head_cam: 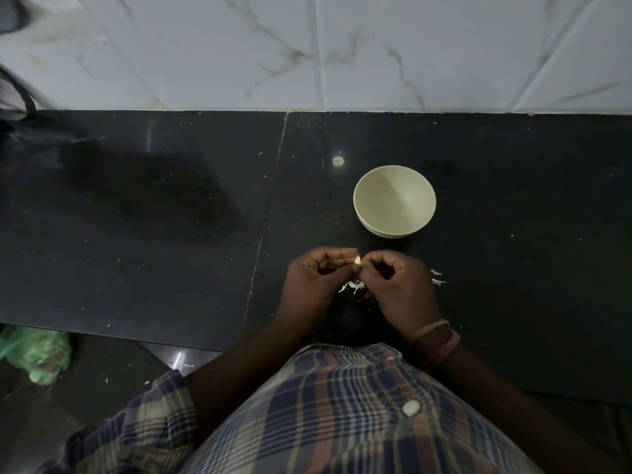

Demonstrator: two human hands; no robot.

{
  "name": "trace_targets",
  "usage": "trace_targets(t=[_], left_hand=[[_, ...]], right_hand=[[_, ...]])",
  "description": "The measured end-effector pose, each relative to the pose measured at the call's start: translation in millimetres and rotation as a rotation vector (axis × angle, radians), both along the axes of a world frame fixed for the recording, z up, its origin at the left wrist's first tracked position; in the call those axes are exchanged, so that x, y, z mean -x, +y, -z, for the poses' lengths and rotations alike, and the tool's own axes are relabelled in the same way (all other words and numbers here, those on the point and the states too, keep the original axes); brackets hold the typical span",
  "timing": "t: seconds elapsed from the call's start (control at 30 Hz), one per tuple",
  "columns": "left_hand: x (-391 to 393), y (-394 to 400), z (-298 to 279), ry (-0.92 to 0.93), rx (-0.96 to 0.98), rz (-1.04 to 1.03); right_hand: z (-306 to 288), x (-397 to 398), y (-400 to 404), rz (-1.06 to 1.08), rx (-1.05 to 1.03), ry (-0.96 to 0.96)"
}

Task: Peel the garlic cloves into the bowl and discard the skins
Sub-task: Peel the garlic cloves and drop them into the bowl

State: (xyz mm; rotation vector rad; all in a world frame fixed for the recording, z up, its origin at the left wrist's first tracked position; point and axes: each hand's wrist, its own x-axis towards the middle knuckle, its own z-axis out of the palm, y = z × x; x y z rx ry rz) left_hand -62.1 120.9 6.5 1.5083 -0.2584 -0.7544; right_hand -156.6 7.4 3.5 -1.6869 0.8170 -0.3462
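Pinching one garlic clove (357, 260) between curled fingers, left hand (316, 280) and right hand (398, 285) meet before the bowl (394, 201).

The worktop (136, 234) is a dark, polished stone slab with a seam running from its far edge to its near edge, left of centre. A white marble-pattern tiled wall (376, 46) meets the far edge. Below the near-left corner, a crumpled green plastic bag (36, 352) lies on the floor (102, 378). A plaid shirt (325, 415) with a white button (410, 407) fills the foreground.
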Motion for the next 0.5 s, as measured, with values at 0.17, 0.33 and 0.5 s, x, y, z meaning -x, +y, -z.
trace_targets(t=[0.17,0.33,0.5], left_hand=[[-0.2,-0.3,3.5,0.012,-0.009,0.014],[1.3,0.4,2.7,0.066,0.020,0.027],[4.4,-2.3,3.4,0.238,0.099,0.016]], right_hand=[[-2.6,0.4,0.2,-0.004,-0.018,0.008],[-1.1,0.9,1.9,0.019,-0.064,0.014],[1.7,0.3,2.4,0.048,-0.076,0.024]])
